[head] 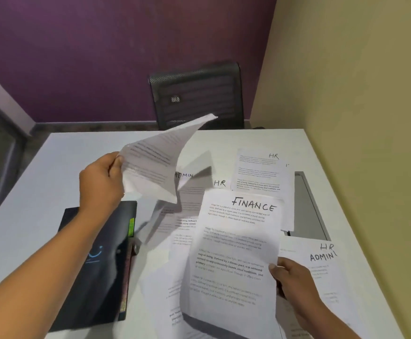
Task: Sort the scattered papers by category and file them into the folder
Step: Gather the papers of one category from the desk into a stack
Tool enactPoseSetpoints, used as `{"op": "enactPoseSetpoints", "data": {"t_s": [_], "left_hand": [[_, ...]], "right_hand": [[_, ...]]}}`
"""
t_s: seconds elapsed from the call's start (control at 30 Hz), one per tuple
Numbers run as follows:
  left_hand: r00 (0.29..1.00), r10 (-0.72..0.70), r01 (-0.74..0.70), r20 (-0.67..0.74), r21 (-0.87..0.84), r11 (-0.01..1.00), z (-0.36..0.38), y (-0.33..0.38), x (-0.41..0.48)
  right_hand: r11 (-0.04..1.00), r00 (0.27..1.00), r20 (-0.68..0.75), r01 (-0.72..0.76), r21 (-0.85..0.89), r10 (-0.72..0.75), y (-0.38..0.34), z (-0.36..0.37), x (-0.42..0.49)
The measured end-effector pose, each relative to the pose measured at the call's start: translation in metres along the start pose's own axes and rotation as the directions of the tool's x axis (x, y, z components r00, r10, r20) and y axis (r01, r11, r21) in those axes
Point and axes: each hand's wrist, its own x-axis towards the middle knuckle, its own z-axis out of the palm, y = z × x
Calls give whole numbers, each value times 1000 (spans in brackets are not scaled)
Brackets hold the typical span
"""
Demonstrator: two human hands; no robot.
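My left hand (101, 178) holds a bent, blurred printed sheet (158, 160) lifted above the table by its left edge. My right hand (291, 281) grips the right edge of a sheet headed FINANCE (236, 243), raised over the pile. Under them lie scattered sheets: one marked ADMIN (185, 176), partly hidden, one marked HR (219, 183), another HR sheet (260, 172) farther back, and a sheet with HR and ADMIN written on it (322, 253) at the right. A closed black folder (97, 260) lies at the left, below my left forearm.
The white table (77, 152) meets a cream wall on the right. A grey cable flap (307, 206) is set in the table near that wall. A black mesh chair (197, 96) stands behind the far edge, against a purple wall.
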Motion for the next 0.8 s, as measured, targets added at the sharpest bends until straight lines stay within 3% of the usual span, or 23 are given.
{"op": "enactPoseSetpoints", "data": {"t_s": [0.2, 0.4, 0.57, 0.7, 0.8], "left_hand": [[970, -215, 169, -114, -321, 932, -16, 13, -47], [932, -348, 351, 101, -493, 796, -6, 30, -120], [885, -333, 455, 324, -454, 766, 16, 30, -198], [778, -307, 537, 549, -328, 777, 22, 19, -231], [801, -358, 521, 480, -263, 812, 20, 23, -227]], "right_hand": [[1000, 1000, 14, -6, 0, 6, 9, -9, -20], [999, 1000, 6, 13, 37, -13, 17, -12, -31], [994, 999, 34, 17, 112, -21, 6, -12, -41], [990, 997, 67, 33, 140, -42, -3, -14, -49], [980, 991, 119, 36, 198, -60, -10, -18, -55]]}}
